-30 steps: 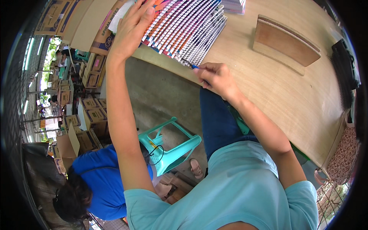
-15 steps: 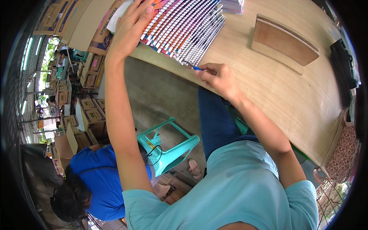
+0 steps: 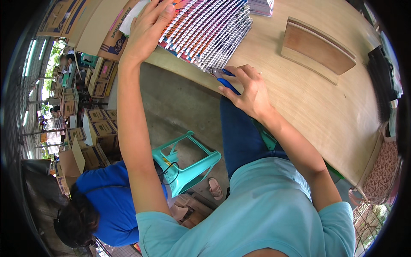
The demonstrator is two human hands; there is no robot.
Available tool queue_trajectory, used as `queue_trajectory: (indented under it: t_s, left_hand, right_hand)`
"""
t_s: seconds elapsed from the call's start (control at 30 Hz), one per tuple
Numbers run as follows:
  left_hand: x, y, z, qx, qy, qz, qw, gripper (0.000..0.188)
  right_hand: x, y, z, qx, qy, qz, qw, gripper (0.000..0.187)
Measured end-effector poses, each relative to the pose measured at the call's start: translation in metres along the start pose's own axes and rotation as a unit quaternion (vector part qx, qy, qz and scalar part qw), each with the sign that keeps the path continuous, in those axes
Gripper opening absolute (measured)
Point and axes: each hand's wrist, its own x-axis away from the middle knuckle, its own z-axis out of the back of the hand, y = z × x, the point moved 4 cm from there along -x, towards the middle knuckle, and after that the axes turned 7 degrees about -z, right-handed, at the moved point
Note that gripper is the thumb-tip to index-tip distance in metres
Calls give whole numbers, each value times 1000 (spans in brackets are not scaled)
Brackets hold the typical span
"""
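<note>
A stack of spiral notebooks [image 3: 205, 34] lies at the table's far left edge, its rows of white coil bindings facing up. My left hand [image 3: 147, 36] rests along the left side of the stack, fingers stretched out; the fingertips run out at the top of the picture. In my right hand [image 3: 252, 92] is a pair of blue-handled cutting pliers [image 3: 229, 85], the handles spread apart between thumb and fingers. The jaws are at the near corner of the stack, by the coil ends. Whether they touch a coil is too small to tell.
On the wooden table [image 3: 317, 111] stand a wooden L-shaped stand [image 3: 319, 47] and another notebook pile [image 3: 261, 6]. Black coils [image 3: 379, 77] lie at the right edge. Below left are a turquoise stool [image 3: 192, 167], a person in blue [image 3: 109, 197] and cardboard boxes [image 3: 102, 132].
The pliers' handles have spread apart, and my right hand's fingers have opened with them. My left hand stays on the stack, nearly unmoved.
</note>
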Motion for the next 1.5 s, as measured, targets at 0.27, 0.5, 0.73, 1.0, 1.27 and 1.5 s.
queue_trajectory:
  t_s: [0.27,0.5,0.73,1.0,1.27,1.5]
  left_hand:
    - [4,-11,-7,144,17,16,989,66]
    - [3,-2,0,39,5,-8,999,67]
    - [2,-5,0,13,16,4,1000,67]
    - [4,0,-1,10,17,7,1000,65]
    - [4,-11,0,16,20,-26,999,63]
    - [4,-6,1,13,9,-28,999,62]
  right_hand:
    - [-18,14,-8,-215,-235,-299,900,26]
    - [-3,-5,6,-52,21,-26,998,23]
    - [-17,13,-5,-68,-124,-138,980,23]
    - [-6,5,11,33,-56,-26,998,33]
    - [-7,3,-2,23,-15,15,1000,31]
    - [-35,18,1,-91,-197,-120,969,26]
